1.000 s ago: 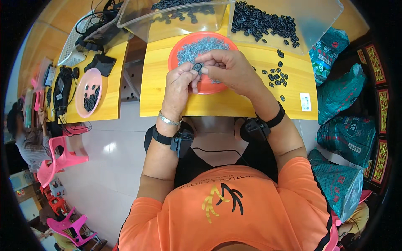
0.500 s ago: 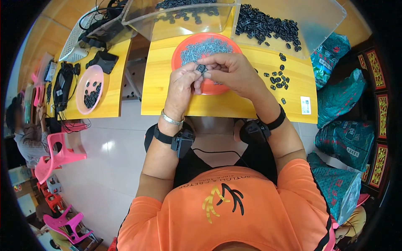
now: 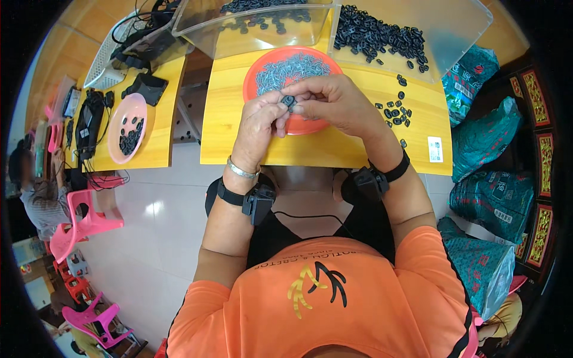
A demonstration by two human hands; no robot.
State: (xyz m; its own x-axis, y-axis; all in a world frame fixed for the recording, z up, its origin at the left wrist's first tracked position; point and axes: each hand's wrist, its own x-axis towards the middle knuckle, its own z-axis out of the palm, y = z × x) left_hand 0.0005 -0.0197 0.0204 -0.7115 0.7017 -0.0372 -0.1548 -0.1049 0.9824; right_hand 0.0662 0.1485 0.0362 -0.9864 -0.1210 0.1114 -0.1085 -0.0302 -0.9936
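A small black oval plastic piece [image 3: 288, 101] is pinched between my two hands, just above the near part of a red plate [image 3: 253, 71]. My left hand [image 3: 261, 119] grips it from the left with thumb and fingers closed. From the right, the thumb and forefinger of my right hand [image 3: 334, 107] close on the same piece; whether a pin is between them as well is too small to tell. Many small silvery metal pins [image 3: 292, 70] lie heaped in the plate. Loose black pieces [image 3: 394, 113] are scattered on the yellow table [image 3: 358, 152] right of my right hand.
Two clear plastic bins stand at the back, the right bin [image 3: 459, 30] and left bin [image 3: 203, 30], both holding black pieces. A pink plate [image 3: 113, 137] sits on the left table. Teal sacks [image 3: 489, 197] line the right side. A pink chair [image 3: 95, 221] stands at left.
Both hands stay together around the black piece, with only slight finger shifts. The right wrist has moved a little to the right.
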